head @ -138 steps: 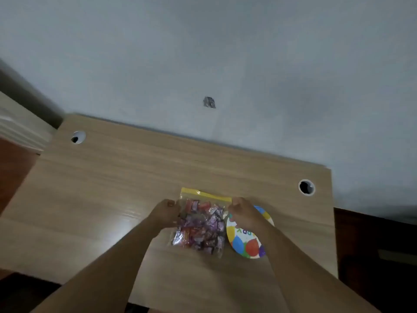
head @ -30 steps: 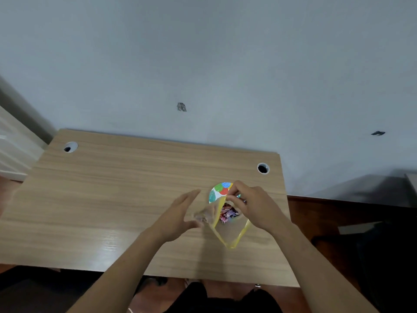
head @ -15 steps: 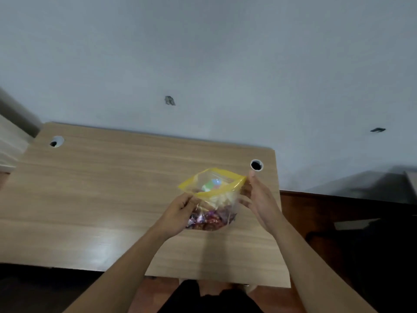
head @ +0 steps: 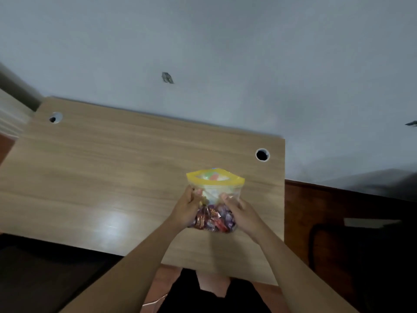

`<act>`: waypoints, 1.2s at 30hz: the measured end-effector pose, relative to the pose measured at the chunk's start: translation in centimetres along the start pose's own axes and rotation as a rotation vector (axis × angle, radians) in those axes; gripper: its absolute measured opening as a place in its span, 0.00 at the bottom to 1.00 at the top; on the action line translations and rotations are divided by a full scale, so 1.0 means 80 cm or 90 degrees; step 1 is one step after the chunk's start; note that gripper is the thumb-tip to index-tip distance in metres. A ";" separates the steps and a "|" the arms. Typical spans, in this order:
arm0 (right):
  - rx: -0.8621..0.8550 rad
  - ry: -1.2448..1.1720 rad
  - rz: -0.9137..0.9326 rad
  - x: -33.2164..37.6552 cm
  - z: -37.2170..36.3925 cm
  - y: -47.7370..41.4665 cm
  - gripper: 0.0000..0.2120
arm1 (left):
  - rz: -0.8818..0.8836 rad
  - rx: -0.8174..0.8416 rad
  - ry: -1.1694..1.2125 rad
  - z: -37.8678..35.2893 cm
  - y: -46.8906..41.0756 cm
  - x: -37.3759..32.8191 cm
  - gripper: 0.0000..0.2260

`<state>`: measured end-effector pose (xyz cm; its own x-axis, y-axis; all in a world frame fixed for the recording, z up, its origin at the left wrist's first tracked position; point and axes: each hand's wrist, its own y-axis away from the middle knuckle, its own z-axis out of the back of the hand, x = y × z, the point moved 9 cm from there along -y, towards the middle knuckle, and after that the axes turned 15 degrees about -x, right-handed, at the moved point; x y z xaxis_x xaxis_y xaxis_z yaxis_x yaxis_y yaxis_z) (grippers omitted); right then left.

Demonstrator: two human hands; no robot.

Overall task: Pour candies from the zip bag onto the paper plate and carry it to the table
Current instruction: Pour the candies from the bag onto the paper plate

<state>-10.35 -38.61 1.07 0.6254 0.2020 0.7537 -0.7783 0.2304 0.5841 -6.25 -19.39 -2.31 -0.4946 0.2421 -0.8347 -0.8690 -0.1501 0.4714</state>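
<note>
While both forearms are stretched up from the lower edge of the frame, the zip bag (head: 215, 195) is clamped upright between the left hand (head: 186, 208) and the right hand (head: 241, 211), right of centre, above the wooden desk (head: 112, 177). Round cable holes are seen at the desk's upper left and upper right, and a pale wall (head: 225, 53) behind. Wrapped candies (head: 213, 219) are heaped in the clear bag's bottom; its yellow-rimmed mouth is held open upward.

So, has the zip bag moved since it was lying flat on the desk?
Yes. The zip bag is now lifted off the desk, held upright in both hands, nearer the right cable hole.
</note>
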 end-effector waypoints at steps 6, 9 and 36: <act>0.021 0.083 -0.079 -0.046 -0.005 -0.018 0.34 | 0.074 0.008 -0.155 -0.028 -0.006 0.046 0.14; 0.031 0.125 -0.092 -0.059 -0.011 -0.028 0.33 | 0.116 0.023 -0.166 -0.034 -0.008 0.061 0.16; 0.053 0.174 -0.129 -0.096 -0.021 -0.045 0.37 | 0.207 0.039 -0.193 -0.047 -0.013 0.122 0.23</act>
<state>-12.29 -39.38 -7.31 0.7508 0.4095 0.5183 -0.6316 0.2157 0.7446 -10.12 -20.48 -11.99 -0.7152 0.4628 -0.5238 -0.6625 -0.2099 0.7191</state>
